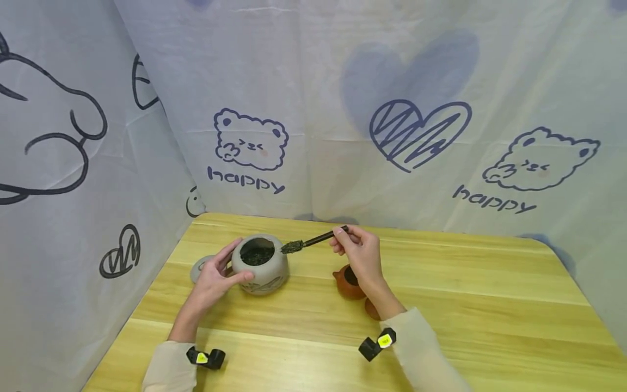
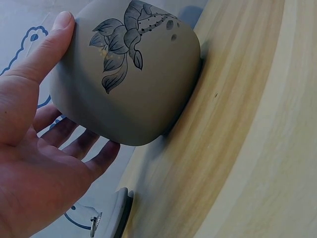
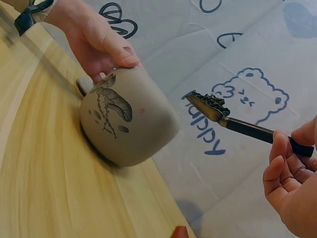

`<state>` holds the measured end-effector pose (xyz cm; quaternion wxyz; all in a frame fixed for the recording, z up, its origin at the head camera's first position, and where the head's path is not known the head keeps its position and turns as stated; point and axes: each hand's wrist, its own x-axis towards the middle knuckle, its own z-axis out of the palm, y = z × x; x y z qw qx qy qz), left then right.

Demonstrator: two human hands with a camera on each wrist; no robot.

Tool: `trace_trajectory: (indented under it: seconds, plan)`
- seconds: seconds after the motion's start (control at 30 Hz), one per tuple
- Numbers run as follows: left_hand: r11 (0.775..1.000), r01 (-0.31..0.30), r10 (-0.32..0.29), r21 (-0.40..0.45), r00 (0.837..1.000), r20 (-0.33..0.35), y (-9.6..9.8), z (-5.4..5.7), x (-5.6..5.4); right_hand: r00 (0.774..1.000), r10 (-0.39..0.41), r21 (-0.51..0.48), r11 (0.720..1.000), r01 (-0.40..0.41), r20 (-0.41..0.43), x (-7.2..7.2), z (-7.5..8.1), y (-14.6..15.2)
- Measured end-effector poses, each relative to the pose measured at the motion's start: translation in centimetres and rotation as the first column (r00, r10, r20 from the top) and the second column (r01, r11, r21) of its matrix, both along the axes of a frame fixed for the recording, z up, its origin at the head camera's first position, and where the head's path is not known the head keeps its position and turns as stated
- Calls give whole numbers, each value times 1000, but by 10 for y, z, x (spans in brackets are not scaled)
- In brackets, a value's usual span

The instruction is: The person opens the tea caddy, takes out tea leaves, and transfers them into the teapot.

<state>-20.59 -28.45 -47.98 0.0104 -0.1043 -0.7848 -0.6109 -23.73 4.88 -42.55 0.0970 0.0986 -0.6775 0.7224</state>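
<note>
My left hand (image 1: 214, 277) grips a grey ceramic tea jar (image 1: 266, 279), thumb on the near side and fingers round the far left. Dark tea leaves (image 1: 258, 256) lie inside its open mouth. A lotus drawing decorates the jar's wall in the left wrist view. To the right, my right hand (image 1: 361, 250) pinches the dark handle of a tea scoop (image 3: 247, 130) between thumb and fingers. Dry leaves (image 3: 215, 102) are heaped on the scoop's blade. In the head view the blade is at the jar's right rim; whether they touch, I cannot tell.
A reddish-brown clay teapot (image 1: 346, 287) stands below my right hand, partly covered by the forearm. Beside it, a small round clay piece (image 1: 371, 309) is mostly hidden. The grey jar lid (image 1: 197, 269) lies behind my left hand. A printed cloth (image 1: 323, 179) hangs behind the wooden table (image 1: 294, 337).
</note>
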Motion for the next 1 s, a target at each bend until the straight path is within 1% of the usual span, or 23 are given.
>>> trace_trajectory:
  seconds: [0.23,0.57,1.0]
  plan:
    - [1000,-3,3,-5,1000,-2,0,-1,0,999,-41,-7,999,41,10,1,-2,17]
    - [1000,1,-1,9,1000,1,-1,-3,0,997,-59,-7,998,60,40,7,-9,35]
    - [1000,16,-16,13,1000,12,0,1,1,992,-113,25,993,111,59,17,-14,59]
